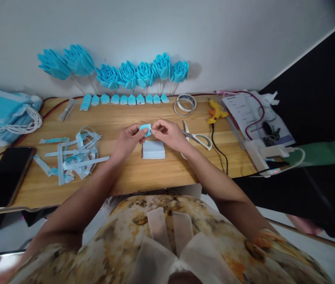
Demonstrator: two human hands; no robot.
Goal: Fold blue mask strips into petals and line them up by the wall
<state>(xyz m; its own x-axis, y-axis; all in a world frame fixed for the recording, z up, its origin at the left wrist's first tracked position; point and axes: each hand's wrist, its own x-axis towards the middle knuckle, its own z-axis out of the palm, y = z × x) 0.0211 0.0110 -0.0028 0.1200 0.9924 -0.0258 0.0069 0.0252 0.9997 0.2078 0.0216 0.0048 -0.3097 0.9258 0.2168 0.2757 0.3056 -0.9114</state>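
Note:
Both hands meet over the middle of the wooden table (126, 181). My left hand (128, 139) and my right hand (167, 133) pinch a small light-blue folded piece (145, 128) between their fingertips, a little above the table. Just below it lies a stack of light-blue cut squares (153, 150). A row of several folded blue pieces (126, 99) lines the back of the table. Behind it, several blue fabric roses on sticks (128, 73) lean on the white wall.
A pile of blue strips and ear loops (72, 156) lies left of the hands. A phone (6, 175) and a stack of face masks (1, 114) sit far left. Scissors (198, 138), a tape roll (185, 104), a yellow glue gun (216, 111) and papers (244, 108) lie on the right.

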